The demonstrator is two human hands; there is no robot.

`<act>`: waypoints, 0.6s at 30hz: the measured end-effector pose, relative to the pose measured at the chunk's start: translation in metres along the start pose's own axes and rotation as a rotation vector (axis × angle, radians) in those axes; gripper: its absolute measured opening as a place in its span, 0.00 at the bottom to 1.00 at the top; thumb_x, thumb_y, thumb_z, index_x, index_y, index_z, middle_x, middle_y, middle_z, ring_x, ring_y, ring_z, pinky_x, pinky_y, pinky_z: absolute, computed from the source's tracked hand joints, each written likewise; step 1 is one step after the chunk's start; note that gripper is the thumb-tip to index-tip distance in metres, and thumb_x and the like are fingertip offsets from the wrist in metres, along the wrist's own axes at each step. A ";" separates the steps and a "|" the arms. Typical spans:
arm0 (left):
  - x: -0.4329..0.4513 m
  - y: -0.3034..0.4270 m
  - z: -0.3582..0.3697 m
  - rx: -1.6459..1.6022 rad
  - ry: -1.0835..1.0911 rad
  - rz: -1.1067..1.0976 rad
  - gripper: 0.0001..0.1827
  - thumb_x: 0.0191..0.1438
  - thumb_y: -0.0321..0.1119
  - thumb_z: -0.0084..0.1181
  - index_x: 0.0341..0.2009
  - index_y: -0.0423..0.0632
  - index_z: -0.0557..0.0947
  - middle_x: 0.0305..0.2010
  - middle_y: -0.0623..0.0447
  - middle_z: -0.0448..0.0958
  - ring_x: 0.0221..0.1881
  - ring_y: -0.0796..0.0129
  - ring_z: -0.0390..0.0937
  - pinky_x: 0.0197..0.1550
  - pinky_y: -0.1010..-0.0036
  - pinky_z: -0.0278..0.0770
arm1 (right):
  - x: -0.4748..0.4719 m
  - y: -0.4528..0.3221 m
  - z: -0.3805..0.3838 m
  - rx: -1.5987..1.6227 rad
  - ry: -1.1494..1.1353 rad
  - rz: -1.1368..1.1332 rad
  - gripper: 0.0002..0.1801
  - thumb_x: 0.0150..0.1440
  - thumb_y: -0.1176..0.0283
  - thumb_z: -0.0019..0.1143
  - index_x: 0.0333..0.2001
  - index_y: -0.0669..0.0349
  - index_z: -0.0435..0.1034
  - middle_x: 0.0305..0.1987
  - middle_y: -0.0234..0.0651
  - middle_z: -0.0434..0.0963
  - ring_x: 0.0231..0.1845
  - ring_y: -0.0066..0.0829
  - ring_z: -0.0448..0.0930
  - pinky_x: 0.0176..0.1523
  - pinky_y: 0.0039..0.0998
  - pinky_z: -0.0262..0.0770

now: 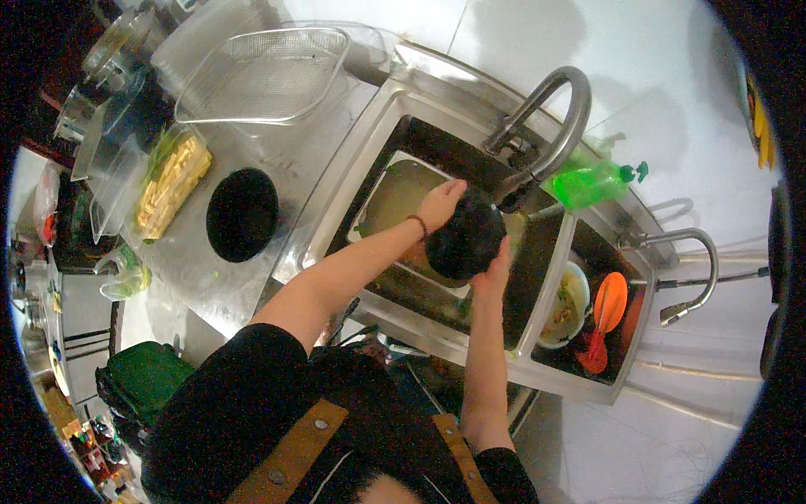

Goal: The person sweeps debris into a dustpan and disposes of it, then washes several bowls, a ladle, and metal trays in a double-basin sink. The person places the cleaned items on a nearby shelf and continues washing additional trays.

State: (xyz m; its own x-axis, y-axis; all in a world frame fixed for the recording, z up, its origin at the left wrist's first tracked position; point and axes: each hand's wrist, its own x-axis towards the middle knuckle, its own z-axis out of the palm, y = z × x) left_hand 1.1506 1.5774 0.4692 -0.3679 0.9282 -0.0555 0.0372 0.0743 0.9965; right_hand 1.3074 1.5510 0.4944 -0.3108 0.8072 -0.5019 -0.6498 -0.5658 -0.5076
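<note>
Both my hands hold a round black bowl or dish over the larger basin of a steel sink (529, 302), close to the arched faucet (576, 126). My left hand (442, 205), with a dark bead bracelet at the wrist, grips the upper left rim of the black dish (469, 236). On its lower right edge lies my right hand (494, 271). Below the dish, in the basin, is a rectangular tray (393, 189) of cloudy water. Whether water is running from the spout cannot be told.
The smaller basin holds a pale bowl (567, 309) with food remains, an orange dish (611, 299) and a red utensil (593, 356). A green soap bottle (592, 184) lies behind the sink. Leftward are a wire mesh basket (264, 79), another black round dish (242, 214) and a clear container of yellowish strips (173, 189).
</note>
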 end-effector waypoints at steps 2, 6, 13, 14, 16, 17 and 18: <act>-0.016 0.007 0.010 0.016 0.115 0.021 0.24 0.47 0.48 0.47 0.41 0.40 0.72 0.39 0.42 0.72 0.41 0.53 0.70 0.45 0.69 0.65 | 0.003 0.004 -0.006 0.110 0.004 0.025 0.25 0.56 0.52 0.31 0.50 0.58 0.59 0.52 0.36 0.64 0.52 0.36 0.64 0.55 0.40 0.59; -0.059 -0.002 0.031 0.635 0.302 0.263 0.37 0.45 0.51 0.49 0.52 0.37 0.58 0.52 0.37 0.58 0.50 0.49 0.61 0.48 0.67 0.63 | 0.025 0.024 -0.026 0.154 0.029 -0.105 0.25 0.55 0.52 0.31 0.49 0.56 0.60 0.51 0.35 0.65 0.50 0.37 0.66 0.54 0.40 0.61; -0.097 0.006 -0.018 0.844 -0.184 0.157 0.46 0.44 0.53 0.49 0.56 0.36 0.45 0.55 0.32 0.52 0.52 0.43 0.58 0.48 0.63 0.63 | 0.013 0.016 0.004 0.307 0.040 -0.056 0.26 0.52 0.51 0.35 0.50 0.54 0.61 0.51 0.36 0.65 0.52 0.41 0.65 0.54 0.47 0.59; -0.097 -0.009 -0.030 0.844 -0.202 0.018 0.37 0.45 0.50 0.49 0.53 0.38 0.57 0.47 0.36 0.63 0.45 0.45 0.65 0.45 0.62 0.65 | 0.009 0.012 0.009 0.310 0.024 -0.037 0.25 0.53 0.53 0.35 0.50 0.54 0.61 0.53 0.36 0.63 0.54 0.40 0.62 0.56 0.47 0.55; -0.094 0.012 -0.065 0.873 -0.410 0.035 0.28 0.45 0.47 0.49 0.46 0.40 0.64 0.41 0.38 0.68 0.40 0.47 0.68 0.42 0.61 0.67 | 0.009 0.004 -0.009 0.338 -0.058 -0.006 0.24 0.53 0.55 0.38 0.51 0.53 0.61 0.55 0.35 0.61 0.56 0.39 0.60 0.59 0.47 0.51; -0.097 0.028 -0.084 0.886 -0.509 0.037 0.24 0.45 0.45 0.48 0.43 0.41 0.68 0.37 0.40 0.70 0.37 0.48 0.69 0.40 0.61 0.67 | 0.012 0.006 -0.026 0.360 -0.131 0.022 0.23 0.52 0.56 0.40 0.50 0.53 0.61 0.55 0.35 0.61 0.57 0.39 0.59 0.59 0.47 0.50; -0.107 0.047 -0.103 0.858 -0.368 0.147 0.17 0.45 0.42 0.47 0.36 0.42 0.72 0.34 0.42 0.71 0.37 0.50 0.69 0.38 0.61 0.67 | 0.004 0.009 -0.025 0.374 -0.140 0.071 0.24 0.52 0.55 0.41 0.51 0.53 0.61 0.55 0.35 0.61 0.57 0.39 0.58 0.59 0.47 0.49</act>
State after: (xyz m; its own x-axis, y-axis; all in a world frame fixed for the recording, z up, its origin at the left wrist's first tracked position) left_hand 1.0957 1.4442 0.5288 0.0063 0.9955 -0.0946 0.7845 0.0538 0.6177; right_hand 1.3174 1.5450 0.4700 -0.4383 0.7981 -0.4134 -0.8231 -0.5412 -0.1722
